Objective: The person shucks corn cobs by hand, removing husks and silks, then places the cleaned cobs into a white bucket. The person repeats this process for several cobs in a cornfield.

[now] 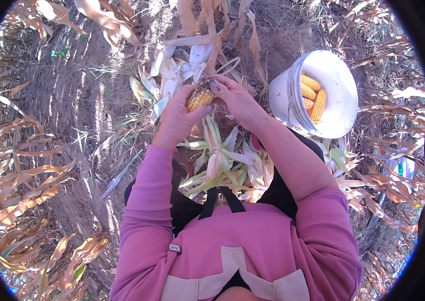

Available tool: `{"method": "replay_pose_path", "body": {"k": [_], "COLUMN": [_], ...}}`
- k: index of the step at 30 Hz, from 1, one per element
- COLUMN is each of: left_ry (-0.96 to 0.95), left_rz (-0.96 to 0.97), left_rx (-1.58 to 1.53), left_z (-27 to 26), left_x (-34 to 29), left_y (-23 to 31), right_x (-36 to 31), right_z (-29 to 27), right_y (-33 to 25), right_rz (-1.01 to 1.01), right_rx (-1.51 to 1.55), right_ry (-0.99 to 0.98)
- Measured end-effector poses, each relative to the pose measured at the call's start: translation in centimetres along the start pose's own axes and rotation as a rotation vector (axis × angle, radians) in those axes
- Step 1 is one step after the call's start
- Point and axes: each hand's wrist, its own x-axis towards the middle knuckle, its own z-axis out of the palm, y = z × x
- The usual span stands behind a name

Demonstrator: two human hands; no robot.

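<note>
Between my two hands is a short ear of corn [199, 100], pale yellow below and dark, spoiled-looking toward its far tip. My left hand [178, 113] is closed round its left side, the thumb along the kernels. The fingers of my right hand [239, 104] grip its dark far end from the right. Pale corn husks [216, 155] lie spread just below the hands, between my legs. More dry husks [171, 70] lie just beyond the hands.
To the right a white bucket [286, 95] leans with its mouth toward me, several husked yellow ears of corn [319, 106] inside. Dry corn stalks and leaves [26, 175] stand along the left side and at the right [393, 185]. Bare soil and dry grass lie between.
</note>
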Motion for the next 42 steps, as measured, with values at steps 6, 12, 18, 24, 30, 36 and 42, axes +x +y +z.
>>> {"method": "replay_pose_path", "body": {"k": [6, 12, 18, 24, 30, 36, 42], "left_ry": [0.096, 0.089, 0.103, 0.022, -0.004, 0.033, 0.153], "left_rz": [0.132, 0.346, 0.126, 0.117, 0.112, 0.052, -0.137], "left_rx": [0.133, 0.541, 0.004, -0.304, -0.279, -0.422, -0.663], "left_z": [1.4, 2.2, 1.5, 1.1, 1.1, 1.1, 0.9], "left_x": [-0.3, -0.1, 0.6, 0.6, 0.7, 0.8, 0.9], "left_y": [0.0, 0.0, -1.4, -0.6, -1.1, -0.8, -0.4], "right_x": [-0.1, 0.3, 0.5, 1.2, 1.7, 1.7, 1.4], "right_z": [0.2, -1.1, -1.0, -2.6, -2.9, -3.7, -2.9], "right_y": [0.7, 2.3, 0.4, -0.7, 0.1, 1.3, 1.5], "right_rz": [-0.027, 0.036, 0.035, -0.008, -0.203, -0.257, -0.242], "right_rx": [0.159, 0.341, 0.131, -0.258, -0.286, -0.489, -0.579], "right_ry": [0.05, 0.092, 0.131, 0.127, 0.11, 0.086, 0.11]}}
